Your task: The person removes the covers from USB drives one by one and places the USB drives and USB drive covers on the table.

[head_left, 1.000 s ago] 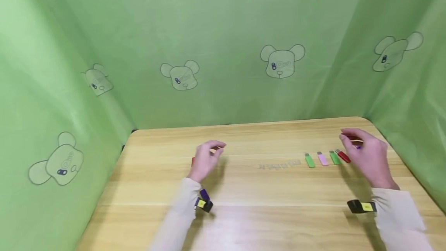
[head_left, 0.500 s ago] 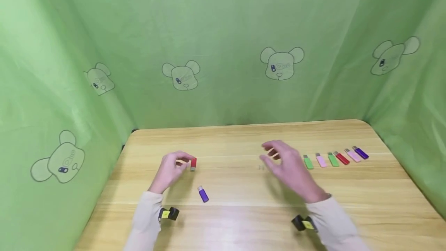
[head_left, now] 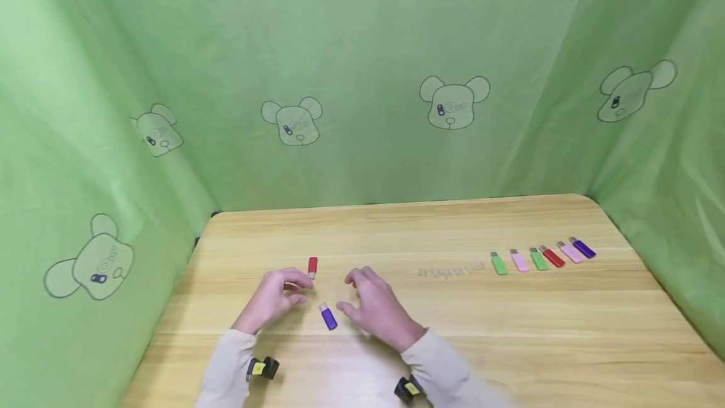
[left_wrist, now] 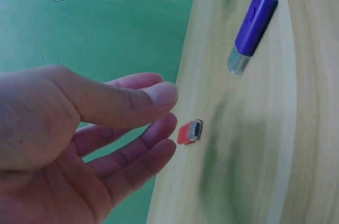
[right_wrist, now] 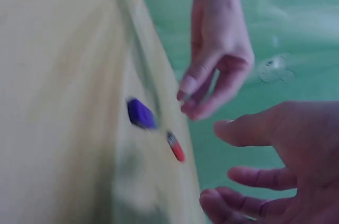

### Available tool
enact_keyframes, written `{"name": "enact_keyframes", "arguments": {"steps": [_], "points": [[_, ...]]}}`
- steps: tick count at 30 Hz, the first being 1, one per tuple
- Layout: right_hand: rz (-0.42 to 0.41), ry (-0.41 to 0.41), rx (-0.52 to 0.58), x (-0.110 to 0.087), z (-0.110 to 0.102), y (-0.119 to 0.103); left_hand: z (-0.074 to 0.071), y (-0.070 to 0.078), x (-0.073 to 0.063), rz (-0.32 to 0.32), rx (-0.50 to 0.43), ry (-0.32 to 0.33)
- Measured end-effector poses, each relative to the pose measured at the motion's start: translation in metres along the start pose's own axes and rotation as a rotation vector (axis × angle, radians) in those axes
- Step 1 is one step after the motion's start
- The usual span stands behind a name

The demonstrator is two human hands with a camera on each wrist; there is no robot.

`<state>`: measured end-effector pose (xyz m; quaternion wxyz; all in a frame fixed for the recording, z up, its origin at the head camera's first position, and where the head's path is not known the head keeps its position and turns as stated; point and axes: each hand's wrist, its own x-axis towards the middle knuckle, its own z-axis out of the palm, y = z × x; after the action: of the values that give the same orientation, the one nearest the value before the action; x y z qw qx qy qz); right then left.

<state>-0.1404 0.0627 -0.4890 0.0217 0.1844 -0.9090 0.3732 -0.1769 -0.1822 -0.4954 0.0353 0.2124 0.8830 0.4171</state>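
A purple USB stick (head_left: pixel 328 317) with a clear cap over its plug lies on the table between my two hands. Beyond it is a red USB stick (head_left: pixel 313 267), its metal plug toward me. My left hand (head_left: pixel 277 298) hovers just left of both sticks, fingers loosely bent, thumb apart, nothing held. To the right of the purple stick, my right hand (head_left: pixel 376 307) is held over the table with thumb and fingers spread. In the left wrist view the purple stick (left_wrist: pixel 254 25) and the red stick (left_wrist: pixel 189 132) both sit past the fingertips.
On the right lies a row of several USB sticks in green (head_left: pixel 498 263), pink (head_left: pixel 519 260), red (head_left: pixel 552 257) and purple (head_left: pixel 582 247). Left of them runs a line of small clear caps (head_left: pixel 450 271). A green curtain (head_left: pixel 362 80) hangs round the wooden table (head_left: pixel 510 345).
My right hand has swept left from the row of sticks, past the clear caps, to beside the purple stick. My left hand has drawn back left and nearer, uncovering the red and purple sticks.
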Motion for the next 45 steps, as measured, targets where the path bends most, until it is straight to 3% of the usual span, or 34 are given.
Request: {"name": "enact_keyframes", "arguments": {"steps": [12,19,27,36,40,45], "points": [[0.003,-0.033,-0.166,0.008,0.053,-0.016,0.003,-0.011,-0.004,-0.029,0.033,0.013],[-0.117,0.059,-0.282,0.009,0.056,-0.018,0.003,-0.010,-0.003,-0.005,0.009,0.025],[-0.093,0.040,-0.126,0.008,0.032,-0.012,0.013,0.002,-0.003,0.037,-0.081,-0.034],[-0.112,0.123,-0.027,0.000,-0.015,-0.002,0.035,0.036,0.018,0.118,-0.194,0.009],[-0.147,0.189,-0.007,-0.005,-0.034,0.005,0.044,0.052,0.028,0.144,-0.309,0.028],[-0.193,0.202,0.006,-0.011,-0.058,0.010,0.057,0.065,0.036,0.154,-0.439,0.061]]}}
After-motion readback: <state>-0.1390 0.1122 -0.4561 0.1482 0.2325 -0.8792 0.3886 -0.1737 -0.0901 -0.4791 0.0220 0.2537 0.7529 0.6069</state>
